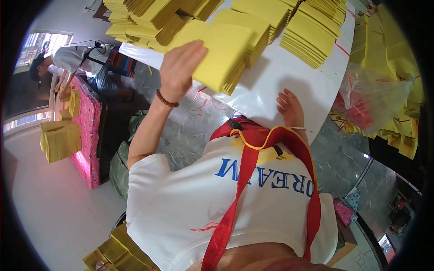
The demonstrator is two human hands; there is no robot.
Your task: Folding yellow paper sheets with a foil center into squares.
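My left hand reaches over the table edge and rests against the left end of a stack of folded yellow sheets. Its fingers are stretched out along the top sheet; the thumb is hidden. A layered edge of this stack faces me. To its right, my right hand hovers over or lightly rests on the white tabletop, fingers loosely spread and holding nothing. More yellow stacks stand fanned out just beyond, and others are piled at the far left of the table.
A clear plastic bag and hanging yellow sheets are at the right. Leftward, another person bends over a pink-covered table with yellow pieces. A dark green sack lies beside it. Red strings are on the floor.
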